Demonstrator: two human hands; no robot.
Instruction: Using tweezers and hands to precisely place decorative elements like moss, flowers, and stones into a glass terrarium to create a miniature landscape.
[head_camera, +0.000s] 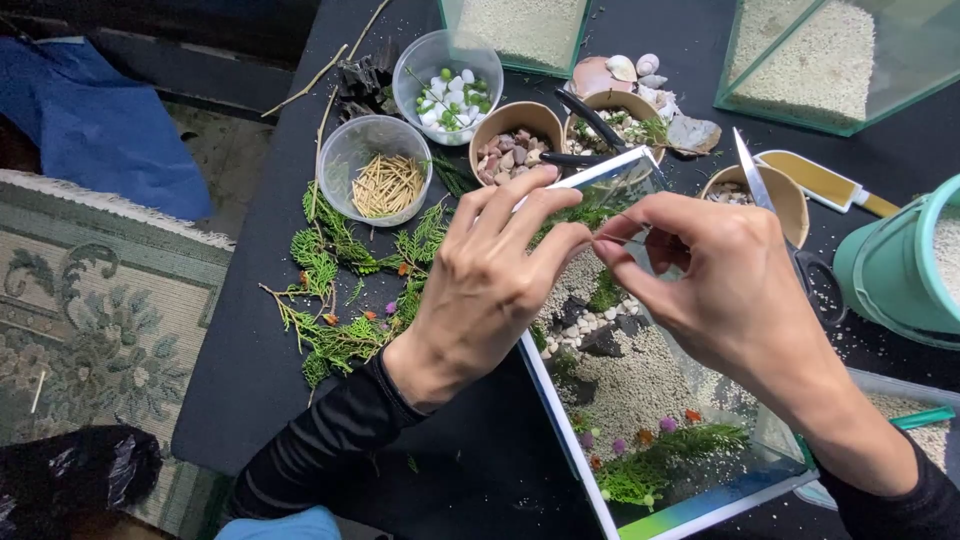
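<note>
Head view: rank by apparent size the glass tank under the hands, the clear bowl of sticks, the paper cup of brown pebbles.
1. glass tank, largest by far, though nearest the camera.
2. clear bowl of sticks.
3. paper cup of brown pebbles, slightly smaller than the bowl; it sits a bit farther back, so the order of these two is unsure.

So the glass tank (640, 400) sits in the middle of the table (250, 350) with both hands over it, fern sprigs (340, 290) to its left, bowls of sticks (385, 185), pebbles (455, 95) and stones (512, 150) behind, and a bucket (900, 265) off to the right.
</note>
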